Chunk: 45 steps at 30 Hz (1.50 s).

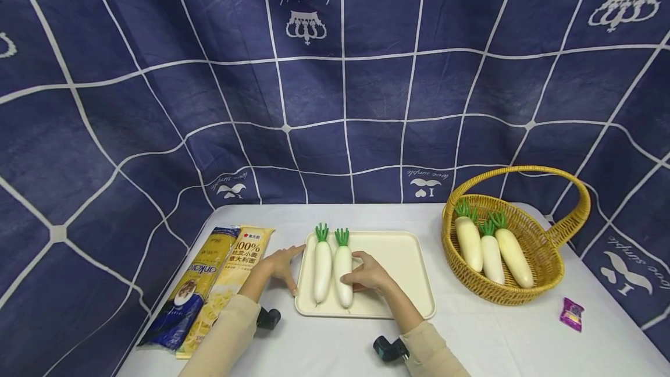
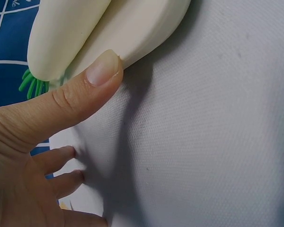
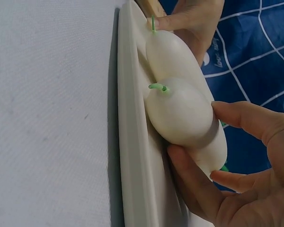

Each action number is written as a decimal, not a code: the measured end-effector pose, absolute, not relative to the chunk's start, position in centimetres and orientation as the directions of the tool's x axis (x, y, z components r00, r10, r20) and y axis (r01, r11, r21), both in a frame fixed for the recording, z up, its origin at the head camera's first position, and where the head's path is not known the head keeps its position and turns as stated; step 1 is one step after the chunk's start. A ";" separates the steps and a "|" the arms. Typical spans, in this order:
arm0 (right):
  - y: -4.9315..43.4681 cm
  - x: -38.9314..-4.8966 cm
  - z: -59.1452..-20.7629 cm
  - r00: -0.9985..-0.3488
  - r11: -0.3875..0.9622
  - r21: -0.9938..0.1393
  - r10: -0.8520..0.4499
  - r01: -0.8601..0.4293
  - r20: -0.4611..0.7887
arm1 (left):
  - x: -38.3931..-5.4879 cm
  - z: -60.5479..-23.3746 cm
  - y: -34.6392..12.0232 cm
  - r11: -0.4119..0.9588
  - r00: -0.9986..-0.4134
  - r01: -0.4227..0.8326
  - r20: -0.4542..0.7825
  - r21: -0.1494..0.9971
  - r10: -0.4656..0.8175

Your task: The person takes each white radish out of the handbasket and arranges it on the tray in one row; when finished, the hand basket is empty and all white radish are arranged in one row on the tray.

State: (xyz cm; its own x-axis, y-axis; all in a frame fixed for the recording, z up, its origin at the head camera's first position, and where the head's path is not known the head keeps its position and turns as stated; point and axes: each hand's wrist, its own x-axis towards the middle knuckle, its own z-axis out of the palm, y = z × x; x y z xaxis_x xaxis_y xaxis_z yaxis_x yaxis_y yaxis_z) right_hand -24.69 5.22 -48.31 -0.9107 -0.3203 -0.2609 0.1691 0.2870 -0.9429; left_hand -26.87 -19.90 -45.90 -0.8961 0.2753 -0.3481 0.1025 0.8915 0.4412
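Note:
Two white radishes with green tops lie side by side on a cream tray (image 1: 400, 266), the left radish (image 1: 322, 272) and the right radish (image 1: 343, 263). My right hand (image 1: 371, 274) holds the right one; in the right wrist view, thumb and fingers (image 3: 191, 182) sit on opposite sides of this radish (image 3: 180, 111). At the tray's left edge is my left hand (image 1: 279, 265), with fingers spread and nothing in its grasp. The left wrist view has its thumb (image 2: 92, 80) right at the tray rim (image 2: 151, 33).
On the right stands a wicker basket (image 1: 450, 260) with a tall handle, holding three more radishes (image 1: 513, 255). A small purple packet (image 1: 572, 314) lies in front of it. Two pasta packs, one blue (image 1: 183, 295) and one yellow (image 1: 230, 284), lie left of the tray. Blue curtain (image 1: 377, 92) surrounds the white table.

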 end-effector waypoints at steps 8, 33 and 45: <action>5.1 -24.8 -48.4 -0.907 0.284 -0.945 -0.335 0.161 -0.256 | -26.8 -46.0 -19.9 0.892 -0.899 0.097 -0.345 0.441 0.269; 5.1 -24.4 -48.3 -0.920 0.290 -0.944 -0.304 0.159 -0.249 | -26.8 -46.0 -19.9 0.895 -0.898 0.096 -0.350 0.436 0.267; 5.1 -24.6 -48.2 -0.917 0.296 -0.941 -0.307 0.163 -0.255 | -26.9 -46.1 -19.9 0.897 -0.900 0.094 -0.349 0.432 0.263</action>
State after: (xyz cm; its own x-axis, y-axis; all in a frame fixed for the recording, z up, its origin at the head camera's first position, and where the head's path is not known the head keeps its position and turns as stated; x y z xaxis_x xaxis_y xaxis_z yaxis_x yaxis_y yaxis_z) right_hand -24.60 5.11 -48.23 -0.9167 -0.3074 -0.2554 0.1631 0.2957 -0.9412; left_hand -26.86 -19.91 -46.14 -0.8996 0.2626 -0.3490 0.0940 0.8968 0.4324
